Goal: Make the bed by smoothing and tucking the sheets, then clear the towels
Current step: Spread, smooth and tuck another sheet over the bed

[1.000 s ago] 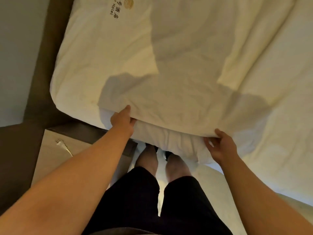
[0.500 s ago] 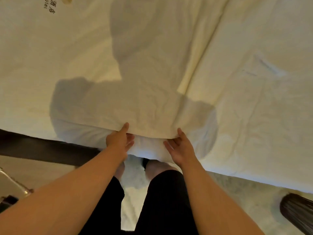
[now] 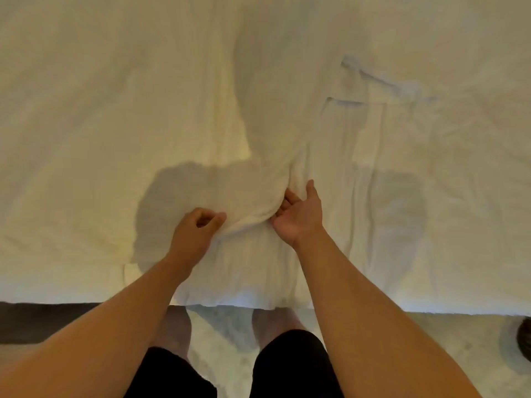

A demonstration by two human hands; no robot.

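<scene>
A white, wrinkled sheet (image 3: pixel 143 110) covers the bed and fills most of the head view. A raised fold of the sheet (image 3: pixel 253 216) is bunched between my two hands near the bed's front edge. My left hand (image 3: pixel 198 228) lies on the sheet with curled fingers and pinches the fold's left end. At the fold's right end is my right hand (image 3: pixel 300 216), palm turned inward, with its fingers tucked under the fold and the thumb pointing up. No towels are in view.
The sheet hangs over the bed's front edge (image 3: pixel 373 305). Below it lie pale floor (image 3: pixel 431 346) and a dark strip (image 3: pixel 43 320) at the left. A dark round object (image 3: pixel 525 336) shows at the right edge. My legs in black shorts stand against the bed.
My view has shifted right along the bed and the printed corner is out of sight. Both hands moved from the hanging sheet edge up onto the bed top, bunching a fold between them.
</scene>
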